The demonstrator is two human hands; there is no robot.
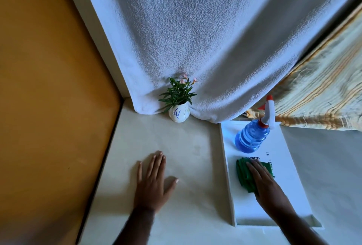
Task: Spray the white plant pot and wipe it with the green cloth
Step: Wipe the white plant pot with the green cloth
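Note:
The small white plant pot (178,114), marked with blue scribbles and holding a green plant with pink flowers, stands at the back of the pale table against a hanging white towel. A blue spray bottle (251,137) with a white and red trigger head stands upright on the far end of a white tray (290,168). In front of the bottle, the folded green cloth (244,174) lies on the tray. My right hand (264,183) rests flat on the cloth, fingers straight. My left hand (151,181) lies flat on the bare table, fingers spread, well in front of the pot.
The white towel (195,38) hangs behind the pot and touches the table. A striped yellow fabric (323,91) lies at the back right. An orange-brown wall (49,87) borders the table's left edge. Small dark specks (267,154) sit on the tray near the cloth.

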